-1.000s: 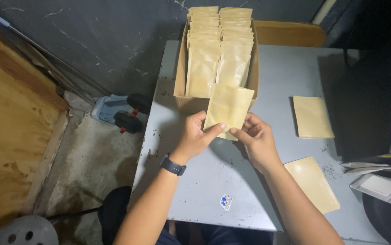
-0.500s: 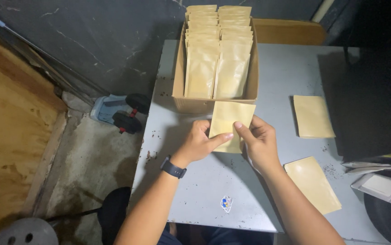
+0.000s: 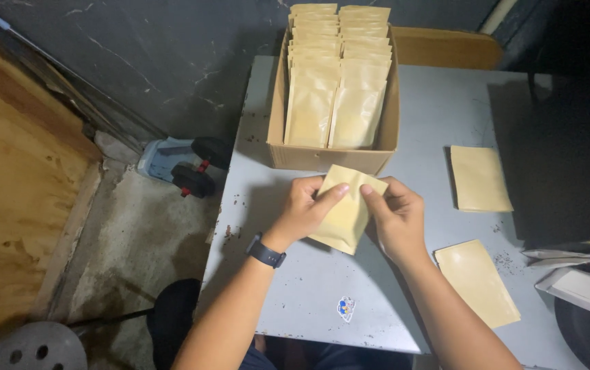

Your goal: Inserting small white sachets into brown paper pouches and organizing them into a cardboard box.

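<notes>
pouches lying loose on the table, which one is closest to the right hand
The tan pouch at the near right, just beside the right hand and forearm. The other loose pouch lies farther back, near the dark machine.

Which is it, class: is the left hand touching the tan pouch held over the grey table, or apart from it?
Touching. The head view shows the left hand pinching the tan pouch by its upper edge.

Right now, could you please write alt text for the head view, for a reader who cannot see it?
Both hands, left hand and right hand, hold one tan paper pouch over a grey table. Behind stands a cardboard box of upright pouches; two more pouches lie flat to the right.
</notes>
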